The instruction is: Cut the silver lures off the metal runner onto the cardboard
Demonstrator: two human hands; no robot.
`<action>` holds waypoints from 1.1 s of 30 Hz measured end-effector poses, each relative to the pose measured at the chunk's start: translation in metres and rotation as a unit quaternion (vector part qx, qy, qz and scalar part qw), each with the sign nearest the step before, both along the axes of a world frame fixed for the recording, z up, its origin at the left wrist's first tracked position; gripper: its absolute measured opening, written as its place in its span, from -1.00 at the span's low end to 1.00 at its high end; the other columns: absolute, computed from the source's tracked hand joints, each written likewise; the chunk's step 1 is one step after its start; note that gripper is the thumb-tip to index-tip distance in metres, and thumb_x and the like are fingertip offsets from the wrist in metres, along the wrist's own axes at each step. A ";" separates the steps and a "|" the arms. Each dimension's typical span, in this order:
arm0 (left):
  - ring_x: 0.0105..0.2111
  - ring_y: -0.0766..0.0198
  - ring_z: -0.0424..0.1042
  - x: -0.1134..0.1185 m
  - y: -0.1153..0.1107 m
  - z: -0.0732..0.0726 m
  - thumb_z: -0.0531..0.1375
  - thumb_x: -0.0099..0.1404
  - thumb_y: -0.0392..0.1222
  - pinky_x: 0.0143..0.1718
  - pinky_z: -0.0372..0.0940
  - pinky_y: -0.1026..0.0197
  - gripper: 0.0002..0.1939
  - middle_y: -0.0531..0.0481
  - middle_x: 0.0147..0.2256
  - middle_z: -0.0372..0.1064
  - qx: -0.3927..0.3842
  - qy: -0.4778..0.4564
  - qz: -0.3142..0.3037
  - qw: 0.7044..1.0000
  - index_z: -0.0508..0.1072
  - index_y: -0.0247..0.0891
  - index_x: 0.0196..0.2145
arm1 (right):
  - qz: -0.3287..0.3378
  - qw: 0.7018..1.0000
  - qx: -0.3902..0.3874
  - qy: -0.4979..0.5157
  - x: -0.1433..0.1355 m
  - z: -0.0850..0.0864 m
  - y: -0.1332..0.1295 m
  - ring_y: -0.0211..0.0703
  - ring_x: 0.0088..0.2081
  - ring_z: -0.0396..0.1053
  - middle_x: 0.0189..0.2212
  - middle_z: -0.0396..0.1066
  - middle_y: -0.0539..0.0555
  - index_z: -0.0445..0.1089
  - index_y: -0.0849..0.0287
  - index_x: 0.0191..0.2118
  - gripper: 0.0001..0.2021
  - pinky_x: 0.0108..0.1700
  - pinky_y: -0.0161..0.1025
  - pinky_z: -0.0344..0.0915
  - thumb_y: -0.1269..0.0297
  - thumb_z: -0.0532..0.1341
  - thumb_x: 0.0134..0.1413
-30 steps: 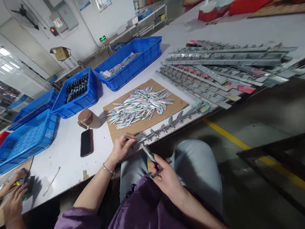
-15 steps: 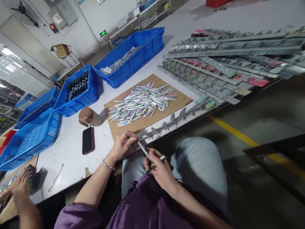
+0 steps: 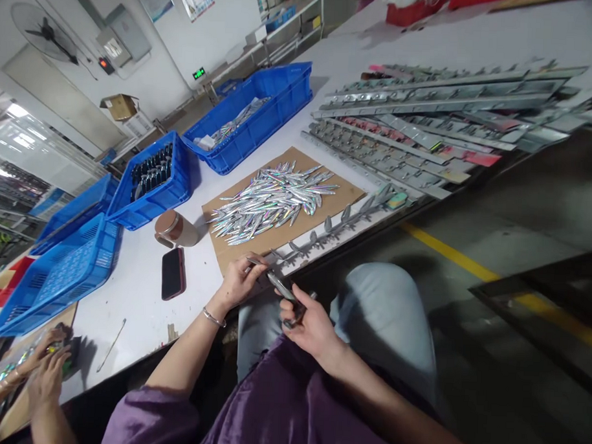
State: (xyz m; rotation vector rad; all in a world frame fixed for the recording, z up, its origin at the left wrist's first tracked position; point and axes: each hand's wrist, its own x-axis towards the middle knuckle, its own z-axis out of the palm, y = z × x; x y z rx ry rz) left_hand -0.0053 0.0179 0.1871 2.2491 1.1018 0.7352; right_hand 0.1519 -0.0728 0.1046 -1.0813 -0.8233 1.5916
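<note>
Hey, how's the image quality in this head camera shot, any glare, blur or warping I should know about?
Head view: strong wide-angle warping, so the table edge and walls bow; the pile of holographic pieces throws rainbow glare; windows at far left are blown out; the floor at right is dim; the left hand, right hand and pliers are slightly soft.

Left hand (image 3: 239,281) pinched a metal piece (image 3: 254,262) at its fingertips; right hand (image 3: 308,321) gripped pliers (image 3: 284,293), jaws beside those fingertips.

Bright overhead light, edges warped, right floor perhaps underexposed.
</note>
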 end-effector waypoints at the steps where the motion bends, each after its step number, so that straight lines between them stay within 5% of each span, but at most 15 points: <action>1: -0.23 0.22 0.51 0.000 -0.001 -0.001 0.10 0.48 0.02 -0.14 0.37 0.19 -0.69 -0.10 -0.25 0.51 -0.001 0.002 -0.001 1.000 0.49 -0.27 -0.20 | 0.015 0.999 -0.013 0.040 0.001 -0.002 0.001 -0.22 -0.62 0.17 -0.62 0.20 -0.07 0.41 0.13 -0.19 -0.42 -0.58 -0.31 0.07 -0.30 -0.04 0.21; 3: -0.22 0.21 0.50 0.000 -0.002 -0.002 0.07 0.49 0.03 -0.12 0.37 0.17 -0.67 -0.10 -0.25 0.50 0.004 0.016 -0.008 1.000 0.48 -0.27 -0.19 | 0.005 0.997 -0.025 0.068 0.005 -0.002 0.001 -0.22 -0.62 0.18 -0.63 0.20 -0.06 0.41 0.14 -0.24 -0.43 -0.56 -0.30 0.11 -0.31 0.00 0.19; 7: -0.21 0.19 0.50 0.001 -0.003 -0.003 0.03 0.51 0.02 -0.09 0.37 0.14 -0.66 -0.11 -0.24 0.50 0.021 0.039 -0.013 0.999 0.47 -0.27 -0.17 | -0.092 0.976 0.085 -0.180 0.019 0.006 -0.006 -0.07 -0.39 0.38 -0.46 0.43 0.10 0.47 0.12 -0.09 -0.62 -0.31 -0.20 0.24 -0.06 0.16 0.21; 10: -0.19 0.19 0.49 0.000 -0.002 -0.005 0.02 0.52 0.00 -0.08 0.36 0.14 -0.67 -0.11 -0.23 0.49 0.023 0.047 -0.017 0.999 0.47 -0.26 -0.16 | -0.063 0.940 0.149 -0.302 0.024 0.011 -0.008 0.00 -0.29 0.38 -0.37 0.45 0.20 0.48 0.17 -0.01 -0.67 -0.21 -0.16 0.20 0.13 0.20 0.19; 14: -0.20 0.20 0.48 -0.001 -0.002 -0.009 0.02 0.52 -0.01 -0.09 0.37 0.13 -0.67 -0.11 -0.25 0.49 0.028 0.047 -0.024 0.998 0.46 -0.27 -0.16 | -0.015 0.989 0.062 -0.132 0.014 0.003 -0.002 -0.12 -0.48 0.25 -0.53 0.29 0.00 0.41 0.10 -0.06 -0.67 -0.38 -0.23 0.18 0.01 0.17 0.18; 18: -0.20 0.19 0.48 -0.001 -0.002 -0.011 0.05 0.50 -0.02 -0.09 0.37 0.13 -0.70 -0.12 -0.25 0.48 0.031 0.046 -0.030 0.998 0.46 -0.27 -0.16 | 0.034 0.999 0.006 0.001 0.005 -0.008 0.004 -0.25 -0.66 -0.07 -0.65 -0.06 -0.17 0.37 0.10 -0.26 -0.50 -0.55 -0.26 0.11 -0.19 -0.10 0.25; 21: -0.16 0.17 0.47 -0.001 -0.003 -0.011 0.07 0.49 -0.05 -0.07 0.37 0.12 -0.74 -0.14 -0.21 0.47 0.037 0.051 -0.038 0.997 0.44 -0.27 -0.11 | 0.023 0.999 -0.006 0.034 0.013 -0.007 0.002 -0.24 -0.63 0.06 -0.63 0.07 -0.12 0.38 0.13 -0.25 -0.51 -0.51 -0.25 0.15 -0.20 -0.03 0.24; 23: -0.15 0.17 0.47 -0.001 -0.004 -0.013 0.05 0.50 -0.09 -0.06 0.37 0.11 -0.76 -0.14 -0.19 0.47 0.040 0.056 -0.039 0.997 0.43 -0.26 -0.08 | -0.018 0.997 0.044 -0.065 0.023 -0.001 -0.003 -0.15 -0.52 0.27 -0.55 0.27 -0.01 0.40 0.13 -0.15 -0.61 -0.41 -0.21 0.21 -0.10 0.07 0.25; 25: -0.14 0.17 0.47 -0.001 -0.003 -0.015 0.04 0.50 -0.12 -0.05 0.37 0.11 -0.78 -0.14 -0.19 0.47 0.036 0.056 -0.037 0.997 0.43 -0.26 -0.09 | -0.041 0.952 0.149 -0.266 0.032 0.006 -0.006 -0.05 -0.40 0.37 -0.45 0.40 0.09 0.44 0.12 -0.06 -0.69 -0.31 -0.16 0.23 0.05 0.13 0.26; 27: -0.14 0.17 0.48 -0.002 -0.002 -0.017 0.06 0.49 -0.14 -0.04 0.37 0.12 -0.80 -0.14 -0.17 0.47 0.024 0.049 -0.034 0.998 0.43 -0.26 -0.09 | -0.034 0.850 0.249 -0.464 0.036 0.013 -0.008 0.00 -0.38 0.38 -0.43 0.43 0.16 0.47 0.13 -0.01 -0.70 -0.31 -0.12 0.19 0.21 0.07 0.30; 29: -0.14 0.17 0.48 -0.002 -0.001 -0.020 0.07 0.48 -0.15 -0.03 0.38 0.12 -0.80 -0.15 -0.16 0.48 0.014 0.042 -0.033 0.998 0.43 -0.27 -0.10 | -0.013 0.776 0.291 -0.559 0.032 0.018 -0.008 0.00 -0.44 0.35 -0.46 0.41 0.20 0.48 0.16 0.00 -0.63 -0.37 -0.11 0.15 0.34 -0.03 0.31; 31: -0.12 0.15 0.49 -0.001 -0.002 -0.021 0.08 0.47 -0.16 -0.02 0.37 0.11 -0.81 -0.17 -0.15 0.48 0.011 0.041 -0.032 0.999 0.44 -0.28 -0.11 | 0.001 0.760 0.293 -0.580 0.025 0.020 -0.009 -0.01 -0.50 0.32 -0.48 0.40 0.22 0.48 0.16 -0.01 -0.59 -0.44 -0.11 0.11 0.38 -0.09 0.28; 33: -0.09 0.14 0.49 0.001 -0.007 -0.021 0.09 0.46 -0.19 0.00 0.37 0.12 -0.82 -0.20 -0.14 0.49 0.009 0.051 -0.025 0.998 0.45 -0.30 -0.12 | 0.002 0.794 0.258 -0.551 0.019 0.021 -0.012 0.00 -0.52 0.31 -0.48 0.39 0.22 0.48 0.12 -0.05 -0.63 -0.47 -0.11 0.09 0.30 -0.05 0.26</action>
